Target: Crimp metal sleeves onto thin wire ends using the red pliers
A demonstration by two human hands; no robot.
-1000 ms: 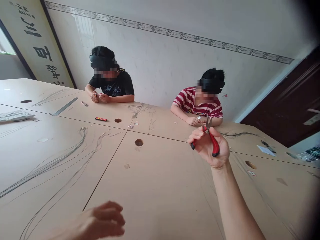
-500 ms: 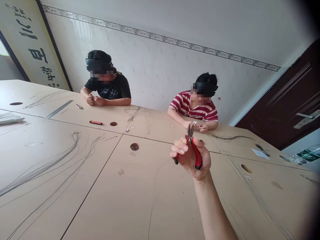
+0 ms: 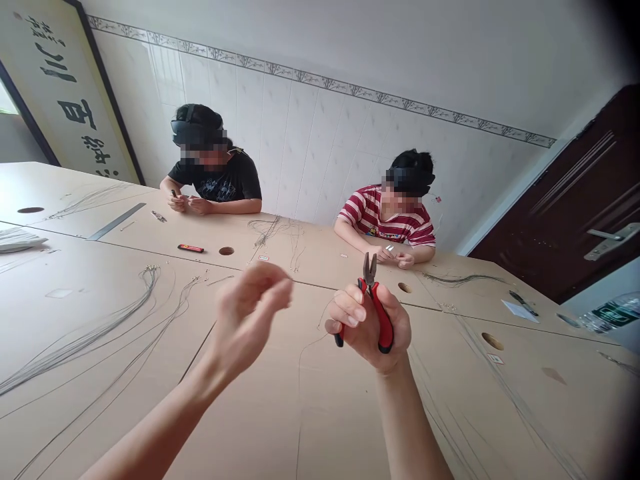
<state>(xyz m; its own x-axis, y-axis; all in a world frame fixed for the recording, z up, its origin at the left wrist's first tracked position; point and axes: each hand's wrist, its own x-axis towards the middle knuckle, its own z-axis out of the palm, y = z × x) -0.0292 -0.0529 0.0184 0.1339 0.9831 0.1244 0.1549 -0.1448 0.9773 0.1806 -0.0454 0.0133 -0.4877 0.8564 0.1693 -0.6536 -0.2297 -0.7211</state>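
Note:
My right hand (image 3: 373,327) is wrapped round red-and-black pliers (image 3: 385,327), held upright above the table with the jaws pointing up and slightly apart. A thin wire (image 3: 300,380) runs down the table beside this hand; whether the fingers touch it I cannot tell. To the left, my left hand (image 3: 253,307) hangs over the table, blurred, with its fingers curled and thumb near them. Anything between those fingers is too small or blurred to make out.
Wire bundles (image 3: 125,313) lie across the left of the table (image 3: 250,427). Two people sit opposite, their hands busy. A red-and-black cutter (image 3: 191,249), a metal ruler (image 3: 117,221), a pen (image 3: 523,303) and a bottle (image 3: 613,313) are further off.
My left hand has come into view from the lower left. My right hand has shifted slightly left and down with the pliers.

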